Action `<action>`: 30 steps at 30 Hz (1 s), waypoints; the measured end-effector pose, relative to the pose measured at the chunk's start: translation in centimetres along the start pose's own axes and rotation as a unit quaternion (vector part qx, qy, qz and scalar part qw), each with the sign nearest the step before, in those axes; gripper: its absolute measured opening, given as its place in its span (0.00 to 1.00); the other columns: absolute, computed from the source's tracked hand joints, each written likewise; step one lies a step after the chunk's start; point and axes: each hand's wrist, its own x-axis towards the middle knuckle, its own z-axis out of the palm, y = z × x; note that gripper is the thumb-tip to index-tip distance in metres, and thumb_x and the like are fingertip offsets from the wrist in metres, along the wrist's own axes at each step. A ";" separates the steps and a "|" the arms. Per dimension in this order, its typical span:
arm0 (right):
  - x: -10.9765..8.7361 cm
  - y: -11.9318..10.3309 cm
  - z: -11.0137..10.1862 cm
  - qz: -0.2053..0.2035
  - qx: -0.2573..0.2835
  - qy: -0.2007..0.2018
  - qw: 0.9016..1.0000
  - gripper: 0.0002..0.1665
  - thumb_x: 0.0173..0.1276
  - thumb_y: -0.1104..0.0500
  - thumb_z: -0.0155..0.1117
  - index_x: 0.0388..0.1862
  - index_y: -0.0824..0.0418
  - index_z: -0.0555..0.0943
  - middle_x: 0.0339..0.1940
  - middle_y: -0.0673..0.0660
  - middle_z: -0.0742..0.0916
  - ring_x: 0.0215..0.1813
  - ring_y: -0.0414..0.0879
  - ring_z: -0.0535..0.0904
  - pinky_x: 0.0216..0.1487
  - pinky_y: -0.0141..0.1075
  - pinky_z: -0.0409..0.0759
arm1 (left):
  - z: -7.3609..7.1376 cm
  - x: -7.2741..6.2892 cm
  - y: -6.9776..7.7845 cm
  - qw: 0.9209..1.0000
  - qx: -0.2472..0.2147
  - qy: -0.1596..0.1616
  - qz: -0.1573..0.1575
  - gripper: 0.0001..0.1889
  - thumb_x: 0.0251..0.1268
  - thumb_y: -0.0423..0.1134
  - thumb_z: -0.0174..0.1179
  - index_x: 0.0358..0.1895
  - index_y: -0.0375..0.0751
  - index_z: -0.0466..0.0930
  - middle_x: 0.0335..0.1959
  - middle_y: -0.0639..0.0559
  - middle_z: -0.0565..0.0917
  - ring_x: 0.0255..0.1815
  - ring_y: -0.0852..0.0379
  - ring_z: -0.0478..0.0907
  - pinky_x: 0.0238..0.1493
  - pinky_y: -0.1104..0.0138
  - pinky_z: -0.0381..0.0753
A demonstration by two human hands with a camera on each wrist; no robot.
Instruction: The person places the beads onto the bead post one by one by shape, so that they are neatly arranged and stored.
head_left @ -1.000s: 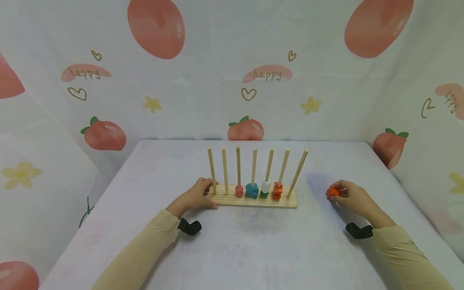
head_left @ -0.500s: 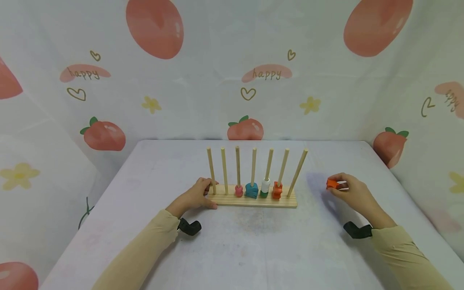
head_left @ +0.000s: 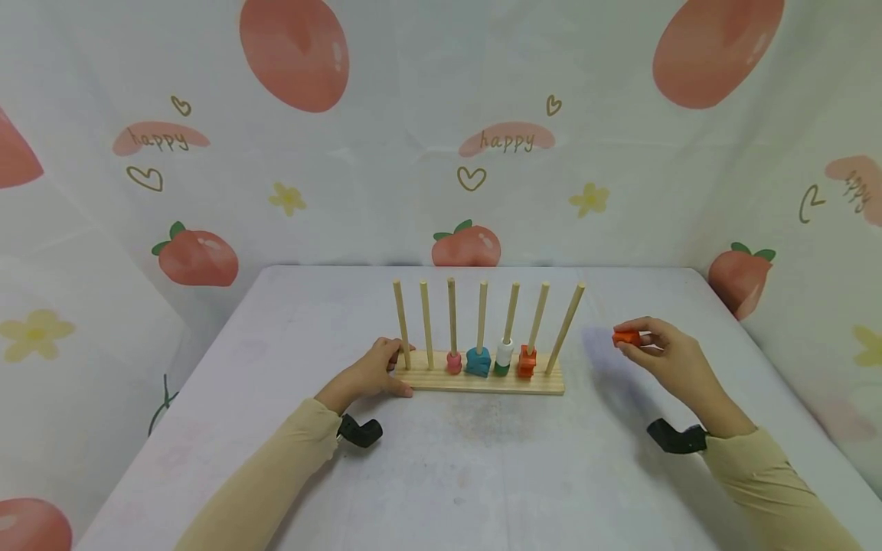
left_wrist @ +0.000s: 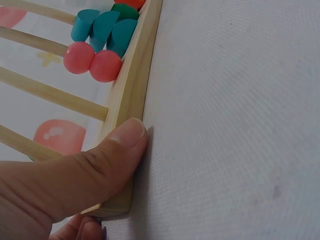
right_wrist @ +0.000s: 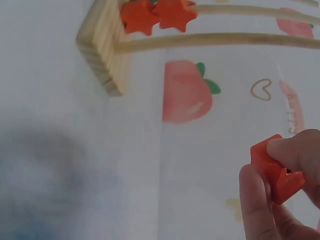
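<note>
A wooden peg rack [head_left: 413, 380] stands on the table, several upright pegs in its base. My left hand [head_left: 375, 370] grips the rack's left end, and in the left wrist view the thumb [left_wrist: 107, 157] presses the base's front edge. To the right of the rack, above the table, my right hand [head_left: 671, 356] pinches an orange bead [head_left: 625, 337] with angular edges between thumb and fingers. Pink round beads [left_wrist: 105, 66], a stack of blue beads [head_left: 478, 362], a white-and-green stack [head_left: 504, 357] and orange star-shaped beads [right_wrist: 175, 12] sit low on middle pegs.
The rightmost peg [head_left: 566, 329] and the two leftmost pegs [head_left: 426, 325] carry no beads. A white cloth covers the table [head_left: 482, 474], and a peach-printed curtain [head_left: 386, 191] hangs behind it. Each wrist wears a black camera mount [head_left: 678, 438].
My right hand has lifted the orange bead up from near the tabletop and moved slightly left with it. My left hand and the peg rack have stayed put.
</note>
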 end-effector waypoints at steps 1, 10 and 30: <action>0.0 -0.1 0.0 0.003 0.007 -0.001 1.000 0.17 0.65 0.54 0.68 0.50 0.59 0.81 0.45 0.62 0.86 0.37 0.19 0.75 0.35 0.21 0.78 | 0.0 0.0 0.0 1.000 -0.002 -0.001 0.002 0.40 0.44 0.38 0.78 0.64 0.40 0.69 0.52 0.40 0.66 0.50 0.49 0.66 0.56 0.56 0.69; 0.0 -0.8 0.1 0.013 0.064 -0.011 0.998 0.22 0.62 0.55 0.71 0.54 0.59 0.79 0.42 0.38 0.83 0.41 0.21 0.77 0.37 0.23 0.79 | 0.0 -0.1 0.1 1.000 -0.008 -0.002 0.017 0.39 0.43 0.40 0.78 0.63 0.39 0.70 0.53 0.40 0.66 0.51 0.48 0.67 0.58 0.55 0.70; -0.1 -6.1 -0.4 -0.121 0.121 0.037 0.985 0.21 0.57 0.71 0.70 0.51 0.65 0.79 0.43 0.33 0.82 0.42 0.26 0.81 0.41 0.19 0.78 | 0.0 0.0 0.0 1.000 -0.003 0.003 0.006 0.39 0.44 0.37 0.77 0.64 0.40 0.70 0.50 0.42 0.65 0.47 0.51 0.63 0.52 0.59 0.68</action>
